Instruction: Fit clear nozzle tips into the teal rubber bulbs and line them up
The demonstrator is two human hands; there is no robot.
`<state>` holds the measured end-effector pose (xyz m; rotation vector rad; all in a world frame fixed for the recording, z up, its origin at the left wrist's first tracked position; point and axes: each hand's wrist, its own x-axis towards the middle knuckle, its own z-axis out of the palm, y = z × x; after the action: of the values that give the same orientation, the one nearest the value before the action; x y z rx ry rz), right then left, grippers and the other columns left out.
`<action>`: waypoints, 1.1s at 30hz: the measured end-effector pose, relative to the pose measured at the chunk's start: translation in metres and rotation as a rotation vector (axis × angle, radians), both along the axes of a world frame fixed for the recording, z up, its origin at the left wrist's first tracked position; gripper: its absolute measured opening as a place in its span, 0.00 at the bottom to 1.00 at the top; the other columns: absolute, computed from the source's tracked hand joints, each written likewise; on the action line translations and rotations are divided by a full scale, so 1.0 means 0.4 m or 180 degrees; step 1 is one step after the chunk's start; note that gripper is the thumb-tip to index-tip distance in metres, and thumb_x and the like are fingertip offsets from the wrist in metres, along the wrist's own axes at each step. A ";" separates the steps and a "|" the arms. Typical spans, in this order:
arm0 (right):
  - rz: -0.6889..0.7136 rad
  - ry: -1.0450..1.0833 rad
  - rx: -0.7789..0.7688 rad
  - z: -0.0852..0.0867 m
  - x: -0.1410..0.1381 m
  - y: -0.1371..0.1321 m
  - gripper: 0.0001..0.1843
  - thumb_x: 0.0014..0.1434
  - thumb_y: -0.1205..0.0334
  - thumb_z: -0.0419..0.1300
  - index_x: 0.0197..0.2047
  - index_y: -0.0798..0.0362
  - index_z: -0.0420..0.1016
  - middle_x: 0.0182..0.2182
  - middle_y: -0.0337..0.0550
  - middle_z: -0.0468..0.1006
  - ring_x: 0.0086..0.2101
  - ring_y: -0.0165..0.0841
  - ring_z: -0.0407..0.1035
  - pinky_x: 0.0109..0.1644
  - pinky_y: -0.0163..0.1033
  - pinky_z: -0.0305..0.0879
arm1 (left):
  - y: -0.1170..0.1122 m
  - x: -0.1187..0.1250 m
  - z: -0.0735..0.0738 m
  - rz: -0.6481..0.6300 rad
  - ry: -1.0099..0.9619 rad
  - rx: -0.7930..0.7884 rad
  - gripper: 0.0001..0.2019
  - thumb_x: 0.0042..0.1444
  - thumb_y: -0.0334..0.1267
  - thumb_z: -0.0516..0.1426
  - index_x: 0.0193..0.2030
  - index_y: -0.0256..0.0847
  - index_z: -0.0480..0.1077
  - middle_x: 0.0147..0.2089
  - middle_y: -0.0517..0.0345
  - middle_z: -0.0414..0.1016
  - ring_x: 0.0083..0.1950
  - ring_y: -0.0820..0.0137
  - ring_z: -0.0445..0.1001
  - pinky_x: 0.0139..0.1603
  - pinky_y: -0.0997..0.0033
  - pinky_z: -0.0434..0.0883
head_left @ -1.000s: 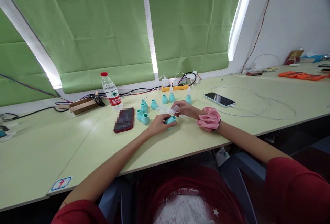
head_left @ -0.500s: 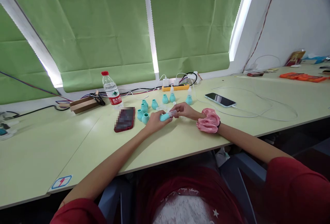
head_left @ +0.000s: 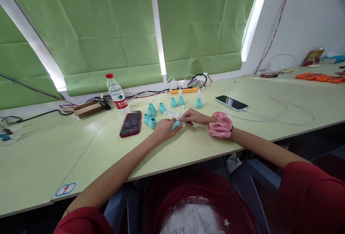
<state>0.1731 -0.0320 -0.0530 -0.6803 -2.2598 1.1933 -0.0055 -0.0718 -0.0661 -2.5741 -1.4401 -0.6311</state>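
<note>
My left hand (head_left: 164, 129) is closed around a teal rubber squeeze bulb (head_left: 175, 124), which lies on its side with its mouth toward the right. At that mouth, the fingertips of my right hand (head_left: 193, 116) pinch a small clear plastic piece, mostly hidden by the fingers. Just beyond the hands lie several small translucent plastic parts (head_left: 172, 113). Several more teal bulbs (head_left: 152, 123) with open mouths stand to the left and behind. Two upright bulbs carry clear pointed nozzles: one bulb (head_left: 198, 103) at the right, another bulb (head_left: 180, 100) farther left.
A dark red-cased phone (head_left: 130, 124) lies left of the bulbs, near a water bottle (head_left: 118, 97). A charging phone (head_left: 231, 103) and its white cable lie at right. Behind are a yellow power strip (head_left: 185, 90) and an open cardboard box (head_left: 88, 109).
My right fingers have curled in closer at the bulb's mouth, covering most of the clear piece that showed before. The held bulb is now more hidden by my left hand.
</note>
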 end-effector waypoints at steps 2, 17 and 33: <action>0.0029 -0.0019 -0.0160 0.007 0.001 -0.004 0.21 0.48 0.51 0.55 0.15 0.59 0.62 0.11 0.34 0.60 0.15 0.20 0.52 0.19 0.30 0.48 | -0.003 0.004 0.002 0.0018 0.0190 0.0020 0.17 0.50 0.49 0.50 0.38 0.36 0.67 0.27 0.48 0.70 0.29 0.61 0.70 0.28 0.69 0.60; -0.0086 0.0137 -0.0684 0.015 -0.008 -0.016 0.22 0.48 0.47 0.54 0.17 0.59 0.64 0.10 0.36 0.60 0.15 0.22 0.51 0.19 0.31 0.47 | -0.021 0.019 0.006 0.0479 0.0848 0.0615 0.27 0.54 0.55 0.39 0.41 0.34 0.66 0.29 0.45 0.71 0.32 0.60 0.71 0.25 0.73 0.57; -0.2140 -0.0456 0.1379 0.008 0.025 0.059 0.26 0.49 0.43 0.49 0.25 0.58 0.72 0.18 0.42 0.71 0.20 0.25 0.60 0.25 0.31 0.52 | -0.007 0.027 0.006 0.0208 -0.0331 0.0262 0.18 0.52 0.46 0.48 0.45 0.39 0.67 0.36 0.51 0.74 0.37 0.65 0.71 0.35 0.70 0.64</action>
<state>0.1830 -0.0083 -0.0497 -1.2315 -2.0292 0.3331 0.0052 -0.0747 -0.0635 -2.4546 -1.4889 -0.8080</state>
